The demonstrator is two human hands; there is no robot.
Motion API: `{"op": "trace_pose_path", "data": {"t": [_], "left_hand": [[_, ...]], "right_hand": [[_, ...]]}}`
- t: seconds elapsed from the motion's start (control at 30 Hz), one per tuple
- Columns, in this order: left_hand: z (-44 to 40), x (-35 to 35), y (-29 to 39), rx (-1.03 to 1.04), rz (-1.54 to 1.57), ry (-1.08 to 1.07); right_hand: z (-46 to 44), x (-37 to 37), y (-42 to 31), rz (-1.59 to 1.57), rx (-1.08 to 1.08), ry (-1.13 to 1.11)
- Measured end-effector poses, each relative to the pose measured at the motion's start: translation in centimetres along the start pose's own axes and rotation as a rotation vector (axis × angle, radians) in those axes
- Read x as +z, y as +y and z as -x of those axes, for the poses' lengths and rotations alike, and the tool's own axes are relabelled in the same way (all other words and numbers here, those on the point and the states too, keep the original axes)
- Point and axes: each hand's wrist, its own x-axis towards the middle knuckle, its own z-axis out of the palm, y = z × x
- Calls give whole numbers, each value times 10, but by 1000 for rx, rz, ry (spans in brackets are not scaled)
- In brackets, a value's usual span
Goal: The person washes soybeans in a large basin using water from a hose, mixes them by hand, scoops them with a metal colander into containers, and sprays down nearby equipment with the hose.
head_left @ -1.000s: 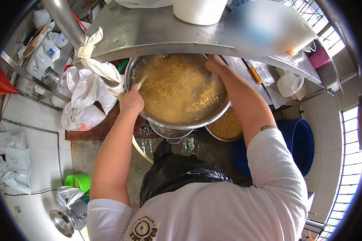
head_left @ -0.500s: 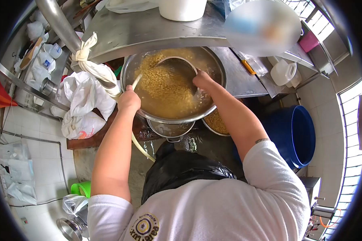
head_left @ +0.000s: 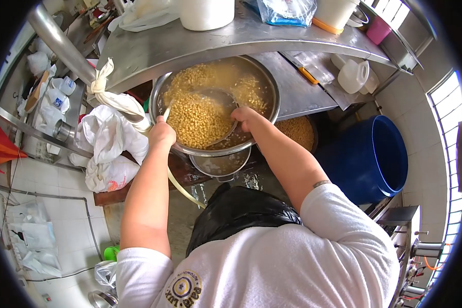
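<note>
A wide metal basin [head_left: 276, 97] holds cloudy water and many yellow kernels [head_left: 200, 120]. My left hand [head_left: 162, 134] is closed around a pale hose [head_left: 178, 186] at the basin's near left rim; the hose end points into the basin. My right hand [head_left: 247, 120] grips the right edge of a round, thin-rimmed bowl [head_left: 227, 137] inside the basin. That bowl is partly under water and heaped with kernels; whether its wall is mesh or solid I cannot tell.
Below the basin stand a metal pot [head_left: 222, 163] and another container of kernels [head_left: 299, 131]. A blue barrel [head_left: 364, 159] is at right. An orange-handled tool [head_left: 308, 75] lies on the metal table [head_left: 287, 95]. White sacks [head_left: 110, 172] sit at left; a metal shelf [head_left: 190, 49] overhangs the far side.
The round bowl, tilted and mostly submerged before, now lies flatter and nearer me, filled with kernels. My right hand has moved left and toward me; my left hand keeps the hose.
</note>
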Motion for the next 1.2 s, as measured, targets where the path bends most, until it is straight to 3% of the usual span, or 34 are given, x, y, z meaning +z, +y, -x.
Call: {"op": "trace_pose_path", "data": {"t": [0.17,0.37,0.43,0.9,1.2], "left_hand": [[0,-1,2,-13,-7,-21],[-5,7,-3,-10,15,13],[-3,5,-1,-9,-1,11],[-17,18,-8,27,-45,68],[-7,11,-1,14,-8,41]], "right_hand": [[-31,-3,16,-147,46,40],[46,-7,-1,-517,47,37],[54,-8,1,-618,-50,9],[95,-27,9,-827,-161,1],[173,-89,45,-1009,-279,128]]}}
